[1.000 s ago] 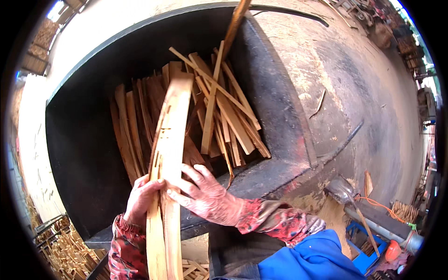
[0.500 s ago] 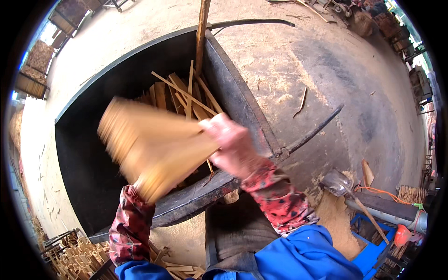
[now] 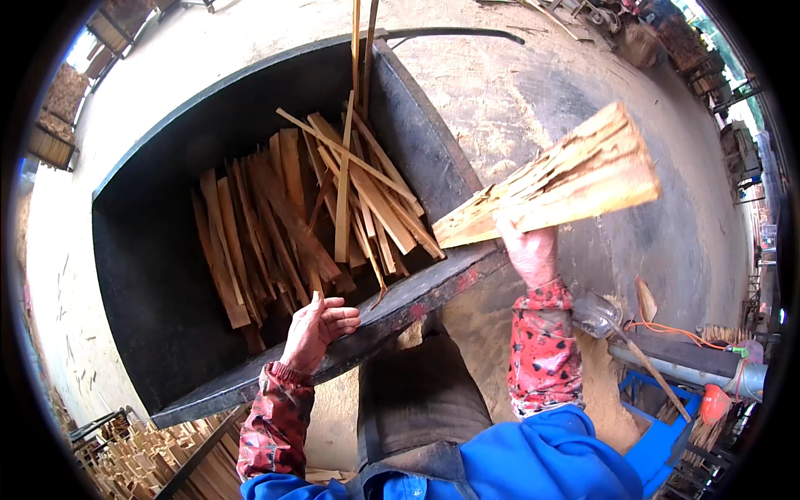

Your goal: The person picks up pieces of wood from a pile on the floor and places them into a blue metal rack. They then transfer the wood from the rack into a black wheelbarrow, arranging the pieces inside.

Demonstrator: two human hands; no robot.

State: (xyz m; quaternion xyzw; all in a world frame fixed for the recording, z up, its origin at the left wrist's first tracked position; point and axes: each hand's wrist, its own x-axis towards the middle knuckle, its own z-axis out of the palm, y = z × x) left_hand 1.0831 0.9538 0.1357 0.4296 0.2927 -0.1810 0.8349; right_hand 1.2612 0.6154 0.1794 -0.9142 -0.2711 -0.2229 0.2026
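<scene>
My right hand [image 3: 532, 252] is closed on the narrower part of a rough, splintered slab of wood [image 3: 567, 175], lifted over the right end of the black cart's near rim. The slab widens away to the upper right, with a ragged upper face and a smooth pale edge. My left hand [image 3: 313, 332], fingers apart and holding nothing, hovers by the near rim of the black cart [image 3: 400, 304]. Inside the cart lie several wood strips [image 3: 250, 225], some brown and lined up, others paler and crossed on top at the right.
Metal handles [image 3: 458, 33] stick out from the cart's far right corner. A shovel [image 3: 598, 312] lies at the right beside sawdust, a blue frame [image 3: 658, 450] and an orange cord. Stacked wood pieces [image 3: 158, 458] stand at lower left.
The slab has swung from over the cart to the right in my right hand. My left hand has come off it and now shows open. The strips in the cart are uncovered.
</scene>
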